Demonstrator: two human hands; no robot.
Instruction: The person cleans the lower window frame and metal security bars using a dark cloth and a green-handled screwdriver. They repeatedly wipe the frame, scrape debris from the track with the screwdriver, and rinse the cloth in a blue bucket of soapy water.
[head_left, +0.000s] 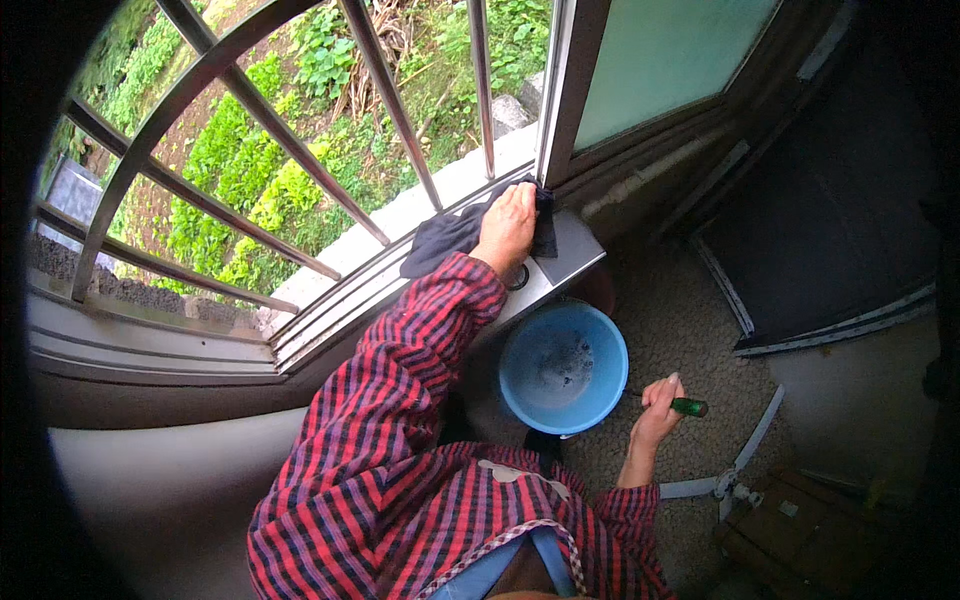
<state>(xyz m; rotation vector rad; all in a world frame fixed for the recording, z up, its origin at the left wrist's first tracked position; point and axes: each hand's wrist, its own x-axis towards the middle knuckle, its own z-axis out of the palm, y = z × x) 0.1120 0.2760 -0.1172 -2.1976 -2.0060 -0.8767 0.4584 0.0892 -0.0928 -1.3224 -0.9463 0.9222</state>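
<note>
My left hand (511, 223) presses a dark cloth (444, 241) onto the window sill, at the corner where the track meets the upright frame. Part of the cloth hangs over the sill's right end. My right hand (657, 414) is closed around a screwdriver (690, 407) with a green handle; its thin shaft barely shows on the left of the fist. Between the hands and below the sill stands a light-blue bucket (511, 382) with sudsy water inside. The white window track (337, 326) runs down to the left from the cloth.
Metal bars (300, 150) cross the open window, with green plants outside. A frosted glass pane (667, 67) stands at upper right. On the floor to the right lie a dark framed screen (825, 202), a white three-bladed fan part (726, 482) and a brown box (795, 525).
</note>
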